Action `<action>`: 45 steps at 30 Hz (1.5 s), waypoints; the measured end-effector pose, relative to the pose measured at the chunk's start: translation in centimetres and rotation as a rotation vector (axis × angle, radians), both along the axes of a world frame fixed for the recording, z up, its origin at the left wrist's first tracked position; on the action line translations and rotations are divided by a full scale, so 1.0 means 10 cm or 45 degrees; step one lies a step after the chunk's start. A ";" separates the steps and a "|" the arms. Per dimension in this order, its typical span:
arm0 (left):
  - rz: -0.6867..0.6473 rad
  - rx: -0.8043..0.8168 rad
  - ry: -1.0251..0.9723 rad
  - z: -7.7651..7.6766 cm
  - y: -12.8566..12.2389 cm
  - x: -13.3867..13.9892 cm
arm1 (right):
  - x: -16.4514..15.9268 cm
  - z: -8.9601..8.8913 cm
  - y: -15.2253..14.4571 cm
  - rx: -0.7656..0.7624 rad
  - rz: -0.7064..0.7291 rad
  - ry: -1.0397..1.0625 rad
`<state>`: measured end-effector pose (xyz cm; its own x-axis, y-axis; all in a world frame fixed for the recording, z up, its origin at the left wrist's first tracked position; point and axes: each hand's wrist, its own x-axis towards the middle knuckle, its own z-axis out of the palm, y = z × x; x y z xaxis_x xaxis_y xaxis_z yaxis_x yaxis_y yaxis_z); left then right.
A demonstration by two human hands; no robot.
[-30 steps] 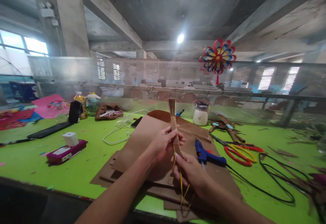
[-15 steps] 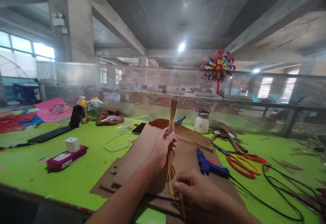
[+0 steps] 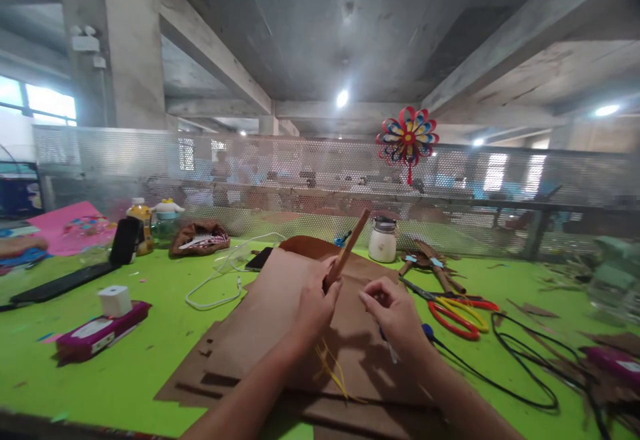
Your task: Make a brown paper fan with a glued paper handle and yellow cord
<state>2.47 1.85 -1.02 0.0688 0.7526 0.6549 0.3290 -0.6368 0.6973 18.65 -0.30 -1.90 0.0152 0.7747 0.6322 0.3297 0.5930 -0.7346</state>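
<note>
My left hand [image 3: 316, 303] is wrapped round a narrow bundle of brown paper strips [image 3: 354, 240], which rises tilted to the right. Yellow cord [image 3: 336, 372] trails below that hand over the brown cardboard sheets [image 3: 270, 293]. To the right, apart from the bundle, my right hand [image 3: 395, 308] has its fingers curled, thumb and forefinger close together. Whether anything thin is pinched there I cannot make out. A blue glue gun [image 3: 427, 332] lies mostly hidden behind my right hand and wrist.
Scissors with red and yellow handles [image 3: 455, 317] lie right, near a black cable [image 3: 520, 367]. Behind stand a white jar [image 3: 383, 243] and brown paper pieces [image 3: 440, 267]. Left are a white cable [image 3: 210, 305], a purple box with a white cube [image 3: 103, 333] and a phone [image 3: 125, 240].
The bundle has gone from upright to leaning right. My right hand has moved up and away from the yellow cord, now covering most of the glue gun. The view has turned slightly right.
</note>
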 end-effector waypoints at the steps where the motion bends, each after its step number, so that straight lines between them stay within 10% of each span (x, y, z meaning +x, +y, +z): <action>1: 0.028 0.067 0.058 -0.01 0.00 0.00 | -0.01 0.01 -0.02 -0.023 0.032 0.045; 10: 0.497 0.545 0.661 -0.07 -0.06 0.02 | 0.00 0.13 -0.08 -0.010 -0.036 0.409; 19: 0.620 0.873 0.879 -0.06 -0.08 0.07 | 0.03 0.23 -0.07 -0.255 0.081 0.810; 45: 0.381 0.477 0.721 -0.09 -0.01 0.05 | 0.12 0.30 -0.06 -0.303 0.435 1.155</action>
